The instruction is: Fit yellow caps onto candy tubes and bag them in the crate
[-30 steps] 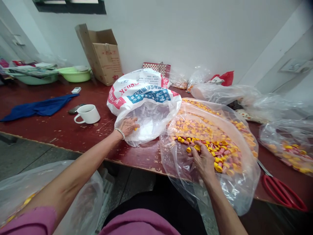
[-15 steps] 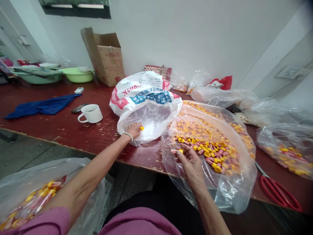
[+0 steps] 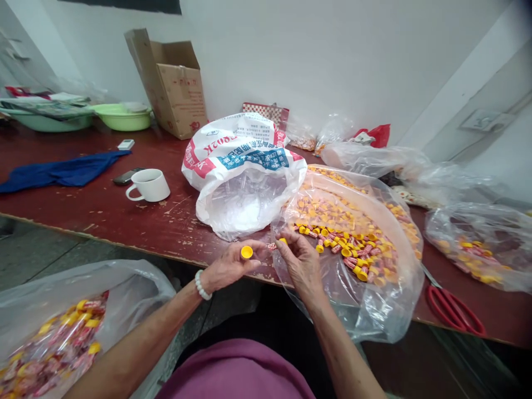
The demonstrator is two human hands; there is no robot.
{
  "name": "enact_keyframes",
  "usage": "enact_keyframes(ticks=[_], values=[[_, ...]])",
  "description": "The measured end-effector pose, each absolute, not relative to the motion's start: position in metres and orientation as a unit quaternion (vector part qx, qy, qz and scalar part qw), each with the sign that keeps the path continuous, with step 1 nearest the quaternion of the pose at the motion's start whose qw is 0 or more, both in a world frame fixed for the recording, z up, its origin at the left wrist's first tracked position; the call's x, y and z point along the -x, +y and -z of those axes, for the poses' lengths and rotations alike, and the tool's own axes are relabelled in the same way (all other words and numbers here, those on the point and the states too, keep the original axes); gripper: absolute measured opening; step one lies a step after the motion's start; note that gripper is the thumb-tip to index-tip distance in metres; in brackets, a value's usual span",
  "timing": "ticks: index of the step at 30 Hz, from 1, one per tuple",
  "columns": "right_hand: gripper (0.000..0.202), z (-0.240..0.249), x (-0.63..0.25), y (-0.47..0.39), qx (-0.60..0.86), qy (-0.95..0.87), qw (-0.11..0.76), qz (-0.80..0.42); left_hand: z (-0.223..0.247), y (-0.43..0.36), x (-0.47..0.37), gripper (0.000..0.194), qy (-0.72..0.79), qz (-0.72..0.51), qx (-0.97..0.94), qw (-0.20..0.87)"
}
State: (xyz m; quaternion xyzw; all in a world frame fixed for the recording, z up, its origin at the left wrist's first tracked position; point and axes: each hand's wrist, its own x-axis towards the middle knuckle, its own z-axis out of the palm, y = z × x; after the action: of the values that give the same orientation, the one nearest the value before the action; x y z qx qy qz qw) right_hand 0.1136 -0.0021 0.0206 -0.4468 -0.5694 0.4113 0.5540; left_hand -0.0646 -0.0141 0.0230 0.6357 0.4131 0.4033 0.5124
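Note:
My left hand (image 3: 228, 267), wearing a beaded bracelet (image 3: 202, 285), is closed on a yellow-ended piece (image 3: 246, 253) whose round hollow end faces me. Close beside it, my right hand (image 3: 302, 265) pinches a small red-and-white patterned piece (image 3: 272, 246) with a yellow cap. The two hands are almost meeting in front of the table edge. Behind them lies a printed white sack (image 3: 249, 136), its mouth open towards me and white material inside. To the right, a clear plastic bag (image 3: 386, 318) holds many yellow-capped red pieces (image 3: 361, 255).
Another clear bag (image 3: 141, 277) of capped pieces is at lower left. A white mug (image 3: 152, 185), blue cloth (image 3: 66, 170) and cardboard box (image 3: 183, 100) stand left on the red table (image 3: 103, 221). Red-handled scissors (image 3: 453, 310) lie at the right edge, near a further bag (image 3: 515, 233).
My left hand has come out of the white sack's mouth and moved right and nearer to me. My right hand has shifted slightly left with its piece, so both hands are now close together.

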Motion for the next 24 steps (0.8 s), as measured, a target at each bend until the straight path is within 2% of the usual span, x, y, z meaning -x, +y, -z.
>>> enact_keyframes(ticks=[7,10,12,15,17,18,21,24], values=[[0.027,-0.027,-0.119,-0.013,0.445,-0.628,0.492,-0.406,-0.02,-0.024,0.051,0.032,0.305,-0.424,-0.51,0.684],[0.031,-0.033,-0.123,-0.017,0.421,-0.725,0.432,-0.332,-0.019,-0.025,0.049,0.032,0.288,-0.433,-0.465,0.716],[0.05,-0.034,-0.125,-0.019,0.38,-0.796,0.393,-0.261,-0.02,-0.026,0.048,0.03,0.289,-0.438,-0.435,0.732],[0.093,-0.028,-0.121,-0.023,0.353,-0.836,0.378,-0.182,-0.024,-0.028,0.047,0.029,0.281,-0.435,-0.402,0.755],[0.104,-0.02,-0.116,-0.025,0.368,-0.831,0.388,-0.153,-0.026,-0.029,0.047,0.029,0.269,-0.436,-0.39,0.765],[0.1,-0.017,-0.113,-0.026,0.375,-0.826,0.395,-0.145,-0.026,-0.03,0.047,0.028,0.267,-0.437,-0.385,0.768],[0.074,-0.011,-0.108,-0.027,0.379,-0.819,0.414,-0.117,-0.022,-0.033,0.046,0.025,0.269,-0.438,-0.358,0.779],[0.063,-0.012,-0.108,-0.028,0.383,-0.819,0.413,-0.107,-0.017,-0.036,0.044,0.02,0.266,-0.432,-0.315,0.802]])
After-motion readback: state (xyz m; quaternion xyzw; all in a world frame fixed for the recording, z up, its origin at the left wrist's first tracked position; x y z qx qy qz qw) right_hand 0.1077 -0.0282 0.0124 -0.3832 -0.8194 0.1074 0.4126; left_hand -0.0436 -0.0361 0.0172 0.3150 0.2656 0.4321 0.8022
